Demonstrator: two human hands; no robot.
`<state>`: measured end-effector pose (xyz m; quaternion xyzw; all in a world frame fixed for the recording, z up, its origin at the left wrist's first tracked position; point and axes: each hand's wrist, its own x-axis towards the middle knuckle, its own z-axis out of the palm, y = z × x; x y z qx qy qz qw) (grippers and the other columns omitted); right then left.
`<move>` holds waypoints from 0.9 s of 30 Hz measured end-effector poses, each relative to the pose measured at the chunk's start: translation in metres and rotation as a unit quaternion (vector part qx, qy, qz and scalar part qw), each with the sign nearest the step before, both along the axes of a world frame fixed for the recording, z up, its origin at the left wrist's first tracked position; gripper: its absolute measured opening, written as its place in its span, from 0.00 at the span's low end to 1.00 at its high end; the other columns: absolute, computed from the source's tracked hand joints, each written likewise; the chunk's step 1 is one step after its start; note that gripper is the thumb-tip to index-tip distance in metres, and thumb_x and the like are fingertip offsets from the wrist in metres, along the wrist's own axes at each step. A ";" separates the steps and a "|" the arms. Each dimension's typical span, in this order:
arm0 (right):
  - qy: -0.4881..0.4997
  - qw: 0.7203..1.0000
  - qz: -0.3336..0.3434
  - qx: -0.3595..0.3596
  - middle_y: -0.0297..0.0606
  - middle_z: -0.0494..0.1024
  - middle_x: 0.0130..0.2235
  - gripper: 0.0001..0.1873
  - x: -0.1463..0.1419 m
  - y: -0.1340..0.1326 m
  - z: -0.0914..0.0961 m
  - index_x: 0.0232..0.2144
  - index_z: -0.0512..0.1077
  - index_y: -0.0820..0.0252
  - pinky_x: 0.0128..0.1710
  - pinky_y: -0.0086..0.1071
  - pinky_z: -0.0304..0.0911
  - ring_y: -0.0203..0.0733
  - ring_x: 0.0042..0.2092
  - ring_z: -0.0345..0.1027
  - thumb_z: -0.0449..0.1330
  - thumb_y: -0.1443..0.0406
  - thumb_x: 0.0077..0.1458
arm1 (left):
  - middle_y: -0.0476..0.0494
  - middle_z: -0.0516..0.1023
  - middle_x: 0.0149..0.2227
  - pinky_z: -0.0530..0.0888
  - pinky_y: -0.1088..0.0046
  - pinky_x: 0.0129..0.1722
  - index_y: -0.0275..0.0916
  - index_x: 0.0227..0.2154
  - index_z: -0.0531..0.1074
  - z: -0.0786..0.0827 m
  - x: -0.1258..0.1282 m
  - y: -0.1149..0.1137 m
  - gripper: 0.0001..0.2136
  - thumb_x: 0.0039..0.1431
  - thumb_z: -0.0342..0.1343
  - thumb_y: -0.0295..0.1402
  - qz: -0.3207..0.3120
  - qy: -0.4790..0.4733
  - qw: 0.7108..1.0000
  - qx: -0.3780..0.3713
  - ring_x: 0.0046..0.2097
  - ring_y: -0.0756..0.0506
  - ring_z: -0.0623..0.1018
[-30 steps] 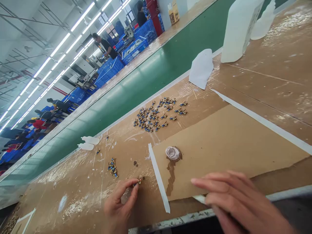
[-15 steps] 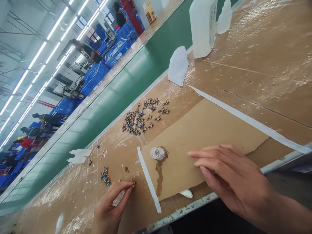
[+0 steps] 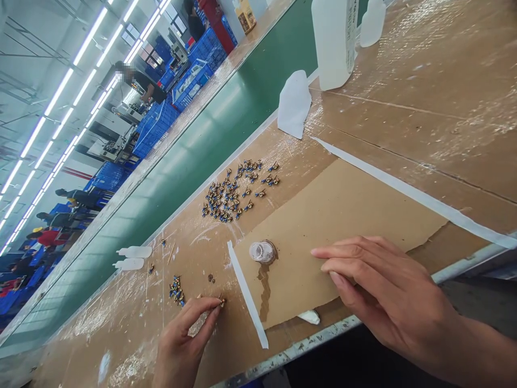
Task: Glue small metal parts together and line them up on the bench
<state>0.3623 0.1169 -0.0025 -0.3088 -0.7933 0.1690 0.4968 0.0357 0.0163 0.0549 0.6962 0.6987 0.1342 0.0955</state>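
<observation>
My left hand [image 3: 186, 337] is low at the table's near edge, its thumb and fingers pinched on a tiny brass-and-blue part [image 3: 222, 302]. Just beyond it lie a small cluster of the same parts [image 3: 176, 290] and two dark bits [image 3: 210, 278]. My right hand [image 3: 383, 293] rests palm down on a loose cardboard sheet [image 3: 343, 215], fingers stretched out and pointing left, holding nothing. A small round cap with a wet stain [image 3: 262, 251] stands on the sheet between my hands. A big scatter of blue-and-brass parts [image 3: 236, 189] lies farther back.
A white tape strip [image 3: 247, 295] edges the sheet, and a small white bit [image 3: 309, 317] lies at its near edge. A white plastic bottle [image 3: 333, 40], a smaller bottle [image 3: 371, 21] and a white paper piece [image 3: 294, 103] stand at the back. A green conveyor belt [image 3: 194, 161] runs alongside; other people work beyond it.
My right hand has moved up onto the cardboard sheet and uncovered the small white bit at the near edge. My left hand keeps its pinch on the tiny part. The camera has tilted slightly.
</observation>
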 end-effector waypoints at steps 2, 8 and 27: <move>0.000 1.000 -0.002 0.002 0.43 0.75 0.41 0.08 0.000 0.000 0.000 0.38 0.68 0.65 0.44 0.38 0.60 0.40 0.44 0.67 0.56 0.76 0.55 | 0.56 0.81 0.36 0.73 0.86 0.39 0.49 0.36 0.75 0.000 0.001 0.001 0.05 0.56 0.59 0.35 0.001 0.003 1.000 -0.004 0.38 0.53 0.80; 0.000 1.000 0.002 -0.001 0.43 0.75 0.40 0.09 0.001 0.000 0.001 0.39 0.68 0.65 0.43 0.38 0.61 0.40 0.43 0.68 0.56 0.76 0.55 | 0.56 0.80 0.36 0.73 0.84 0.40 0.49 0.35 0.75 0.000 0.002 0.002 0.04 0.56 0.58 0.36 0.014 0.003 1.000 -0.018 0.38 0.52 0.80; 0.074 0.995 0.057 -0.020 0.38 0.76 0.37 0.14 -0.006 -0.011 0.012 0.44 0.70 0.62 0.46 0.33 0.62 0.36 0.40 0.69 0.54 0.75 0.57 | 0.50 0.82 0.35 0.73 0.72 0.50 0.46 0.34 0.78 -0.008 0.043 -0.028 0.07 0.51 0.62 0.39 0.137 -0.119 0.962 0.205 0.41 0.47 0.80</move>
